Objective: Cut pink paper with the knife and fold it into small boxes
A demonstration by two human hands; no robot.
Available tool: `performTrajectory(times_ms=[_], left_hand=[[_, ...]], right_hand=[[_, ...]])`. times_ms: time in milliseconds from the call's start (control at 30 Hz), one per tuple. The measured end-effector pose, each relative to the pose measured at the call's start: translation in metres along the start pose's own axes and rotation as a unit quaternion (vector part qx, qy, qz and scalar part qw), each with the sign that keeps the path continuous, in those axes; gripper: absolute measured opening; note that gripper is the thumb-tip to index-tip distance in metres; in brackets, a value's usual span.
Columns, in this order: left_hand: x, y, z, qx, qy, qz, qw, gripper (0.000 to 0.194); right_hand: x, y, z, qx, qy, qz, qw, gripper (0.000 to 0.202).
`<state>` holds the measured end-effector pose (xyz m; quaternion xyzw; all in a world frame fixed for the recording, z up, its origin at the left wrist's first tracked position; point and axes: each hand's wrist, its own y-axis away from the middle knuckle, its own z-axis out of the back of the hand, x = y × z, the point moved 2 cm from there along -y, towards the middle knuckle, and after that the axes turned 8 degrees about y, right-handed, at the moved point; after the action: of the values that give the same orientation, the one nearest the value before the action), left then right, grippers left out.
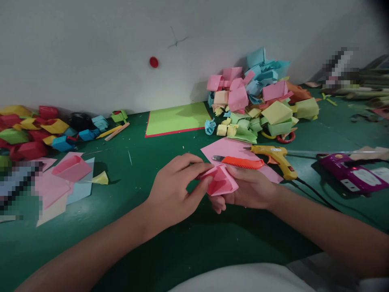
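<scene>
A folded pink paper piece (223, 182) is held between both hands above the green table. My left hand (179, 186) pinches its upper left edge between thumb and fingers. My right hand (247, 186) grips it from the right, thumb on top and fingers beneath. Just behind the hands, an orange utility knife (240, 162) lies on a flat pink sheet (219, 148). To the right of the knife rests a yellow glue gun (278, 159), its black cord running toward the right.
Folded colored papers (238, 99) are heaped at the back right, with red-handled scissors (285, 138) below. A purple power strip (349, 172) sits right. More folded pieces (33, 134) and paper sheets (53, 186) lie left. A green board (178, 119) touches the wall.
</scene>
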<state>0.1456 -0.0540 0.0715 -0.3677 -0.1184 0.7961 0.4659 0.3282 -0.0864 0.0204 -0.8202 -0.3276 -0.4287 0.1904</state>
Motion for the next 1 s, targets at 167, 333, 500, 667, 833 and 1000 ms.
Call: performTrajectory(times_ms=[167, 333, 500, 667, 833, 1000], left_hand=[[-0.003, 0.003, 0.001, -0.013, -0.078, -0.034, 0.996, 0.024], [-0.006, 0.003, 0.001, -0.008, -0.113, -0.056, 0.992, 0.025], [-0.003, 0.001, 0.004, -0.008, -0.111, -0.014, 0.994, 0.021], [0.002, 0.000, 0.013, -0.055, -0.096, 0.027, 0.993, 0.020], [0.002, 0.001, 0.029, -0.078, -0.130, -0.013, 0.988, 0.016], [0.009, 0.017, 0.066, -0.078, -0.177, 0.101, 0.976, 0.023]], right_hand=[[-0.002, -0.001, 0.002, 0.010, 0.002, -0.014, 1.000, 0.045], [-0.003, -0.001, 0.003, 0.010, 0.015, -0.015, 1.000, 0.045], [-0.004, -0.003, 0.003, -0.021, 0.017, -0.032, 0.999, 0.045], [-0.004, -0.005, 0.009, -0.067, 0.023, -0.032, 0.997, 0.046], [-0.001, -0.003, 0.013, -0.075, 0.003, -0.028, 0.997, 0.045], [0.002, 0.004, 0.014, -0.083, 0.012, -0.026, 0.996, 0.044]])
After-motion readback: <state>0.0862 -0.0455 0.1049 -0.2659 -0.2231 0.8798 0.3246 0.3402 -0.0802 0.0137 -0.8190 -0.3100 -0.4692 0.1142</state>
